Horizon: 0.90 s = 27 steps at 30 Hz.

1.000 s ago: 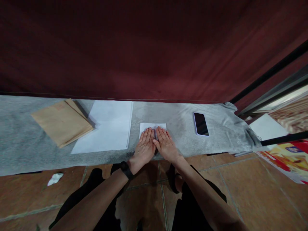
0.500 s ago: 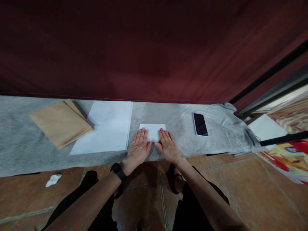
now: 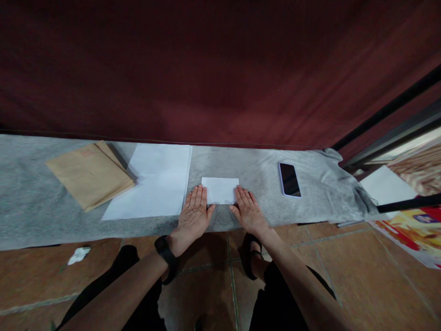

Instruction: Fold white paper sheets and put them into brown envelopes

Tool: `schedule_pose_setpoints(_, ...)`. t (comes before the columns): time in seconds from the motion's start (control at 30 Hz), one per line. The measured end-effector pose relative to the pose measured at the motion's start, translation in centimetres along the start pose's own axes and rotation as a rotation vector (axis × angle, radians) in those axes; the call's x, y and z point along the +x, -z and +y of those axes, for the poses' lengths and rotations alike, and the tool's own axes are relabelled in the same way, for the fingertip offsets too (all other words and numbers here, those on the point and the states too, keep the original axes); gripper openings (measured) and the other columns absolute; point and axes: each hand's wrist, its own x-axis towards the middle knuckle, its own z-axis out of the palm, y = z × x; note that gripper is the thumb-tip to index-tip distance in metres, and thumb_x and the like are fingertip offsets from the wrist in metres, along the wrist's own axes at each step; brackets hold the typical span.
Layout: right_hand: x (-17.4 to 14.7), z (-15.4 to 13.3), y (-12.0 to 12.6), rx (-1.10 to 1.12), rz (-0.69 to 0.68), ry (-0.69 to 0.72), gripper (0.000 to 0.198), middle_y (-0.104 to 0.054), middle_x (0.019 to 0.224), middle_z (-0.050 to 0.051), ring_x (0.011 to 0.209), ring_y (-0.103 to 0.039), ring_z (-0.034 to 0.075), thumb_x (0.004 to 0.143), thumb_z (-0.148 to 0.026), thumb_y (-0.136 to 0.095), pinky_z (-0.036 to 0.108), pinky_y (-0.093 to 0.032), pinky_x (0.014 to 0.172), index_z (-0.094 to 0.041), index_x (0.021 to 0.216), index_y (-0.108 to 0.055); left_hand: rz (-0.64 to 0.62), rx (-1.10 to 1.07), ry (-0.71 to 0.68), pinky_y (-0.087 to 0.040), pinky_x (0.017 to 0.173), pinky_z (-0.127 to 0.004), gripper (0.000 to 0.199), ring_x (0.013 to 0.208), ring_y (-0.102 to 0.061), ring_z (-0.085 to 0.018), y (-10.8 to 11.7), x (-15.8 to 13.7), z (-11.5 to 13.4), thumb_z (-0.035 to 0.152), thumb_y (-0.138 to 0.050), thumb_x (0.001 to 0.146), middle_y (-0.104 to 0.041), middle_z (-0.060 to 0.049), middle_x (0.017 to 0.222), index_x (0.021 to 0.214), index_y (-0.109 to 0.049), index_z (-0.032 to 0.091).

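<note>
A small white rectangle of folded paper lies flat on the grey cloth in front of me. My left hand rests flat at its left edge, fingers stretched out and thumb apart. At the right edge lies my right hand, also flat, its fingertips touching the paper's border. Neither hand grips anything. To the left is a stack of large white paper sheets, partly covered by several brown envelopes.
A phone with a dark screen lies on the cloth to the right. Beyond the cloth hangs a dark red curtain. Black bars and a colourful printed box stand at far right. A crumpled white tissue is on the tiled floor.
My hands have slid apart, from on top of the folded paper out to its left and right edges. More of its surface shows now. The view has shifted slightly.
</note>
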Motion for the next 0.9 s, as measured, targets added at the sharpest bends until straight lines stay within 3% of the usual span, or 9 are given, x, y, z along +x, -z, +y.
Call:
schedule_pose_setpoints(0.1, 0.4, -0.3, 0.6, 0.031, 0.001, 0.009, 0.065, -0.032, 0.162, 0.016, 0.152, -0.027, 0.028, 0.106, -0.048, -0.03, 0.05, -0.025, 0.124, -0.008, 0.157, -0.029, 0.017, -0.028, -0.075, -0.026, 0.124, -0.049, 0.061, 0.153, -0.024, -0.03, 0.3, 0.1, 1.0, 0.036, -0.033, 0.103, -0.033, -0.023, 0.161, 0.152, -0.034, 0.0)
schedule_pose_setpoints(0.3, 0.6, -1.9, 0.7, 0.07, -0.033, 0.088, 0.061, -0.03, 0.164, 0.012, 0.153, -0.025, 0.023, 0.107, -0.046, -0.029, 0.045, -0.023, 0.126, -0.011, 0.158, -0.03, -0.067, -0.078, -0.208, -0.029, 0.124, -0.048, 0.058, 0.153, -0.023, -0.028, -0.4, -0.4, 2.4, 0.03, -0.034, 0.101, -0.032, -0.02, 0.162, 0.153, -0.034, 0.004)
schedule_pose_setpoints(0.9, 1.6, -0.2, 0.7, -0.023, -0.066, -0.005, 0.063, -0.032, 0.162, 0.016, 0.151, -0.029, 0.027, 0.106, -0.044, -0.037, 0.047, -0.023, 0.125, -0.005, 0.155, -0.033, -0.131, 0.082, -0.099, -0.032, 0.121, -0.048, 0.066, 0.149, -0.033, -0.034, 0.3, 1.9, 0.2, 0.043, -0.045, 0.1, -0.036, -0.025, 0.158, 0.148, -0.041, -0.002)
